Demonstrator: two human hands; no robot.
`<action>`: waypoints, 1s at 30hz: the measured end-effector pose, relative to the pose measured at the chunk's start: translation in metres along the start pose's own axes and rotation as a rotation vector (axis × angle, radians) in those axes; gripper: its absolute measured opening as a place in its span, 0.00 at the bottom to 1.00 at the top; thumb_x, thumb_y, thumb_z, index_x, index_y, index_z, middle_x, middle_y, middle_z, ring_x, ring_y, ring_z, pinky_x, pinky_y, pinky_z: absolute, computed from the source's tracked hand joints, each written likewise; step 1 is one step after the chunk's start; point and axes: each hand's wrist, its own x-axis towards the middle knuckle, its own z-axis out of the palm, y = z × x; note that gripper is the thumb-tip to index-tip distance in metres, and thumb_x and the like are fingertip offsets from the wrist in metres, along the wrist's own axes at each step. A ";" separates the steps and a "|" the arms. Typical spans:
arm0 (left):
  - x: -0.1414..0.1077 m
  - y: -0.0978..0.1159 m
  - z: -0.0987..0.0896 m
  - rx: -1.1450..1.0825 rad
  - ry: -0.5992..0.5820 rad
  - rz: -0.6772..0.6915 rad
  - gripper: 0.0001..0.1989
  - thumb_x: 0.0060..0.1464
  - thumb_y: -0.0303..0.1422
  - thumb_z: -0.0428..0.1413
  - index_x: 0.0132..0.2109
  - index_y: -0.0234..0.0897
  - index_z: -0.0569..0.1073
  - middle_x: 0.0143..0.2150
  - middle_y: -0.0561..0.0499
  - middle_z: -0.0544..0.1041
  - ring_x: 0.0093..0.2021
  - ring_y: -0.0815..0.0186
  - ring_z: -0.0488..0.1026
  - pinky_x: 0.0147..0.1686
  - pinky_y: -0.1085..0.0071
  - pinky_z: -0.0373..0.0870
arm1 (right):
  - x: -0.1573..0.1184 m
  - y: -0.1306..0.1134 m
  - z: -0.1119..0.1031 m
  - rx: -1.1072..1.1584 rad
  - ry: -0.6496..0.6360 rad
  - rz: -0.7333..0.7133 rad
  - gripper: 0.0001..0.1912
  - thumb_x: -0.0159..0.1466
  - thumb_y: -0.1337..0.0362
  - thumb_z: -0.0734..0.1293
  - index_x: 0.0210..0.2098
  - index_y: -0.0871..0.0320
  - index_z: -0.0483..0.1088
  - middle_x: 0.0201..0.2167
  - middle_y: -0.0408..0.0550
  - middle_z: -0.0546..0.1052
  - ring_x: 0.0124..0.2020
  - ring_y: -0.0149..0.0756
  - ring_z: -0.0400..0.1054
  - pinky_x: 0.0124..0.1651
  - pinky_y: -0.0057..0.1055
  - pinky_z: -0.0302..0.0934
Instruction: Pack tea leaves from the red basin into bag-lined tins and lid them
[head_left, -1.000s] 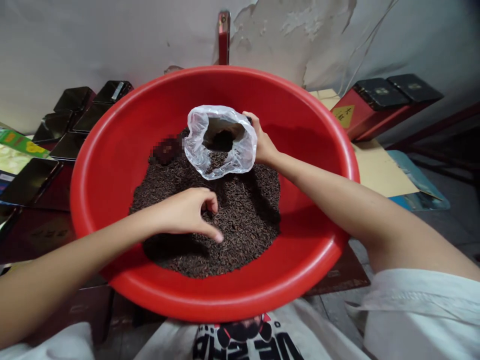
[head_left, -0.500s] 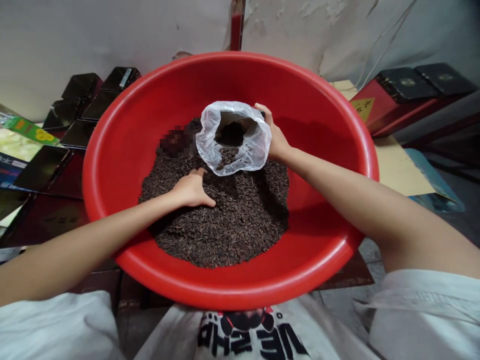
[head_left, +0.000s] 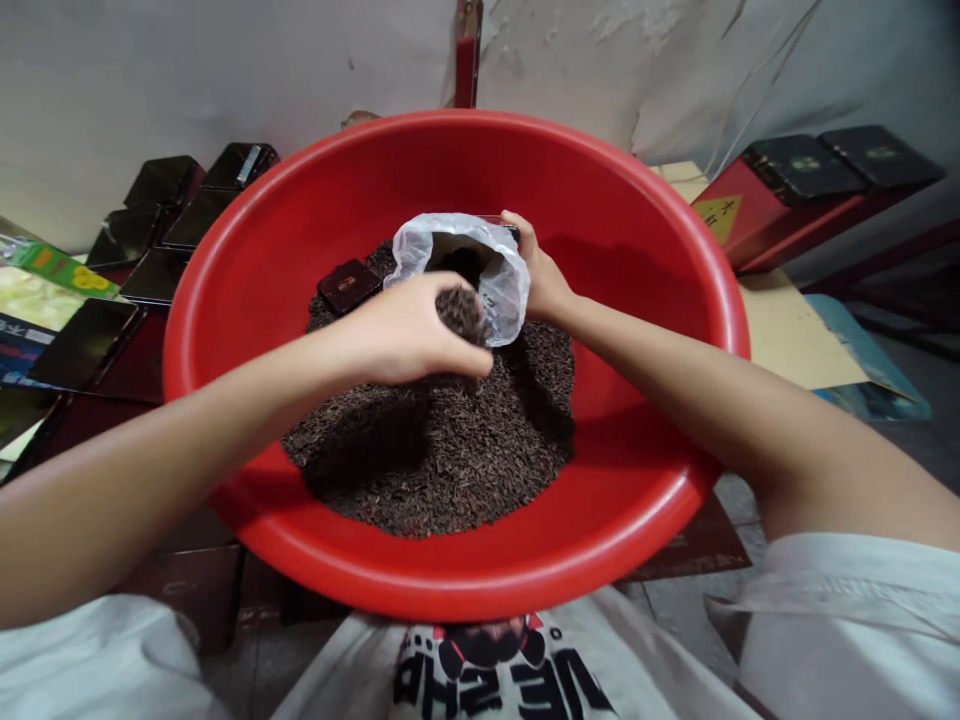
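The left hand [head_left: 405, 325], fingers curled round leaves [head_left: 459, 312], risked spills – overfull, perhaps – outside the bag [head_left: 505, 308] the right hand [head_left: 547, 282] clasped

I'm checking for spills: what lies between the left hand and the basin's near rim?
In the head view, dark leaves, then a bare strip of red inner wall, lie between the left hand and near rim.

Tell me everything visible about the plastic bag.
The plastic bag looks thin, whitish and translucent, with crinkled edges. Its mouth stands open toward the person, dark inside; its far end is hidden. It is held over the dark leaf-like bits in the red basin, the right hand gripping at its right side. The left hand, holding bits, covers part of its rim.
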 end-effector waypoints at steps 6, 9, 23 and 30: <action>0.063 -0.005 0.006 -0.013 0.297 -0.071 0.23 0.45 0.34 0.62 0.49 0.33 0.70 0.44 0.49 0.73 0.51 0.52 0.71 0.53 0.56 0.67 | 0.001 0.002 0.000 0.009 -0.011 -0.050 0.50 0.53 0.40 0.65 0.64 0.60 0.42 0.65 0.66 0.57 0.62 0.57 0.59 0.56 0.51 0.64; 0.074 -0.007 0.006 -0.065 0.364 -0.148 0.27 0.44 0.35 0.64 0.51 0.32 0.69 0.48 0.46 0.74 0.52 0.54 0.71 0.53 0.58 0.67 | 0.003 0.008 0.001 0.011 -0.009 -0.061 0.51 0.53 0.41 0.66 0.64 0.58 0.39 0.65 0.65 0.56 0.61 0.58 0.60 0.56 0.54 0.64; -0.033 -0.036 0.073 0.531 -0.322 -0.032 0.57 0.30 0.55 0.66 0.65 0.35 0.57 0.66 0.35 0.58 0.66 0.38 0.53 0.63 0.47 0.54 | 0.001 0.008 0.005 0.005 -0.015 -0.051 0.47 0.58 0.43 0.64 0.65 0.56 0.38 0.66 0.63 0.55 0.63 0.59 0.58 0.57 0.54 0.63; -0.015 -0.054 0.093 0.456 -0.175 -0.124 0.55 0.36 0.46 0.67 0.67 0.32 0.51 0.66 0.30 0.53 0.64 0.32 0.53 0.59 0.49 0.60 | -0.001 0.002 0.003 0.027 -0.022 -0.032 0.49 0.56 0.38 0.63 0.64 0.59 0.40 0.67 0.63 0.52 0.65 0.58 0.55 0.60 0.52 0.61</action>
